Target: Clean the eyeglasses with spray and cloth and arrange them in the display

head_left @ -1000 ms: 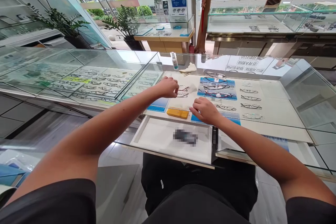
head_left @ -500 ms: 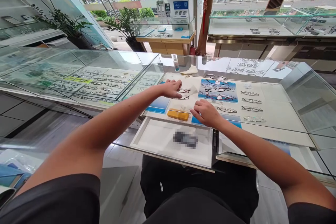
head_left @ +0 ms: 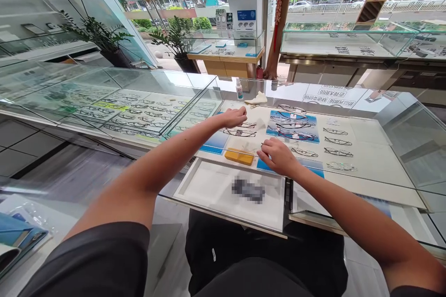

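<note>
My left hand (head_left: 235, 117) is over the display counter, just above eyeglass frames (head_left: 240, 132) on the white surface. Its fingers are drawn together; whatever they grip is hidden. My right hand (head_left: 277, 155) hovers at the counter's near side with curled, pinched fingers and a tiny dark bit at the tips that I cannot make out. Between and below the hands lies a yellow case (head_left: 239, 156). Several glasses rest on a blue sheet (head_left: 315, 134) to the right of my hands, and another pair (head_left: 304, 152) sits beside my right hand.
An open white drawer (head_left: 205, 184) holds a pixelated dark object (head_left: 248, 190). A spray bottle (head_left: 239, 89) and a pale cloth (head_left: 257, 99) are behind the hands. Glass panes (head_left: 190, 113) edge the counter at left. More glasses (head_left: 337, 151) lie at right.
The fingers of my left hand, spread before, have come together, and the hand has lifted off the glasses below it. My right hand stays curled. The whole view has shifted slightly.
</note>
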{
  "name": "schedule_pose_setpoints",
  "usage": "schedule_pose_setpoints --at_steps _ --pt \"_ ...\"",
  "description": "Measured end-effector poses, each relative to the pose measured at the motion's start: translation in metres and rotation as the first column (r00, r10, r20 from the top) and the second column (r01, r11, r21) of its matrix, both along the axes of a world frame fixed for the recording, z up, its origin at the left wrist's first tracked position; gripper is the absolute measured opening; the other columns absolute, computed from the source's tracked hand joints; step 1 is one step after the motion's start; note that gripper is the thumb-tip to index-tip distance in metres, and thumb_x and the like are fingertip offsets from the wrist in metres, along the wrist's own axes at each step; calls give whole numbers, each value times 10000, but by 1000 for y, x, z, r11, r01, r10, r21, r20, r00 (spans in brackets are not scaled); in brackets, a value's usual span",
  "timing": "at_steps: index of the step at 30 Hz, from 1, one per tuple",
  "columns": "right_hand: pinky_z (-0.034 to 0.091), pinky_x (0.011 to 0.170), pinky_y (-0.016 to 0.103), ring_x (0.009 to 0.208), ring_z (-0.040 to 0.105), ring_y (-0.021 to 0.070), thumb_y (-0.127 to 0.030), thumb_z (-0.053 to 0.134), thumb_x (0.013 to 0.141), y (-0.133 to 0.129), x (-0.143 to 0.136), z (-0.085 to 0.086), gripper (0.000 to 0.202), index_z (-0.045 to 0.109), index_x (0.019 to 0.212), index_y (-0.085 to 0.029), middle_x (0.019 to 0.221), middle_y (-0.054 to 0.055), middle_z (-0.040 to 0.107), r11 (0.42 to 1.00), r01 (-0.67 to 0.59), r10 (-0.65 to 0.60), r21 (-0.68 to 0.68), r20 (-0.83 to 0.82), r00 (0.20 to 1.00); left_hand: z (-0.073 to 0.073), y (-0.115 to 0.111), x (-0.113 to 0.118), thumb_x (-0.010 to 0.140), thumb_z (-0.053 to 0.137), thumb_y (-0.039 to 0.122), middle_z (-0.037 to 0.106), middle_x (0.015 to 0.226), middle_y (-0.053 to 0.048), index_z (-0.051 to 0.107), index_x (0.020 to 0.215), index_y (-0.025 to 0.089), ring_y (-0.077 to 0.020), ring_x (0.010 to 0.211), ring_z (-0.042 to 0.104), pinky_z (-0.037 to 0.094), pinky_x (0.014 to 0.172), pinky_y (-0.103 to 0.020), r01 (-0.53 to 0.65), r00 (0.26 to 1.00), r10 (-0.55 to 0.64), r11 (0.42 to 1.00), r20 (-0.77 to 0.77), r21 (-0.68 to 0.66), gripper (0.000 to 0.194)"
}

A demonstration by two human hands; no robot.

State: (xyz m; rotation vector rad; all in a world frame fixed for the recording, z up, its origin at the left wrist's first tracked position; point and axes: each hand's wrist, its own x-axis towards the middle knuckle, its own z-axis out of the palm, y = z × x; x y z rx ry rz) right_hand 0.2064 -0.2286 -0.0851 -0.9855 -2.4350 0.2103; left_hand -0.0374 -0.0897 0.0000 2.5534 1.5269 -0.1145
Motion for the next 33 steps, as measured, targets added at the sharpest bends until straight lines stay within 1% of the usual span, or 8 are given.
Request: schedule_pose_setpoints --at_steps 6,8,12,14,17,19,24,33 --pt "365 809 398 841 501 235 -357 449 1163 -1 1 2 451 607 767 -212 846 78 641 1000 -1 1 -21 4 1000 34 -25 -10 959 487 361 668 950 -97 548 945 224 -228 826 606 472 753 -373 -35 952 1 994 305 107 150" --pt "364 805 396 838 497 234 -355 451 1162 -1 1 2 444 607 772 -212 844 78 637 1000 -4 4 -31 -1 1000 46 -50 -23 969 551 419 560 752 -24 512 827 224 -159 675 516 421 648 -311 90 865 -31 991 501 -96 245" --pt "363 798 392 828 489 230 -353 448 1164 -2 0 2 436 603 782 -213 843 75 631 998 -9 8 -56 -17 1000 33 -108 -56 863 776 496 554 615 13 579 705 206 -134 586 510 420 579 -272 274 954 -47 538 296 -797 385" --pt "364 800 394 825 486 229 -352 452 1164 -2 0 2 429 597 784 -214 837 71 625 998 -11 10 -60 -26 1000 4 -125 -71 833 784 447 615 610 6 594 690 208 -153 611 582 425 586 -268 154 988 -46 477 150 -865 337" --pt "362 790 396 816 476 228 -354 463 1161 -4 -1 2 423 582 778 -218 824 66 614 998 -11 8 -64 -38 999 -50 -123 -90 799 758 399 692 661 0 614 712 217 -176 657 657 450 616 -272 7 996 66 570 54 -822 248" --pt "359 783 395 810 469 227 -356 471 1159 -4 -1 2 423 570 771 -220 814 62 607 998 -10 7 -65 -51 999 -81 -104 -102 788 742 408 719 687 3 643 738 227 -180 663 664 450 623 -276 -79 994 113 727 5 -682 213" --pt "353 770 391 798 456 223 -349 485 1155 -5 0 0 420 547 759 -225 792 56 594 998 -5 0 -63 -77 997 -128 -37 -134 836 665 371 721 799 -31 676 831 220 -207 752 639 437 684 -313 -202 976 218 924 13 -324 152" --pt "360 759 382 792 467 220 -323 538 1130 -7 -2 3 384 493 759 -237 784 42 581 993 26 -42 -112 -135 990 -173 64 -167 885 626 196 595 1597 -208 758 1257 185 -415 1510 474 397 1219 -570 -186 982 184 961 30 202 394"
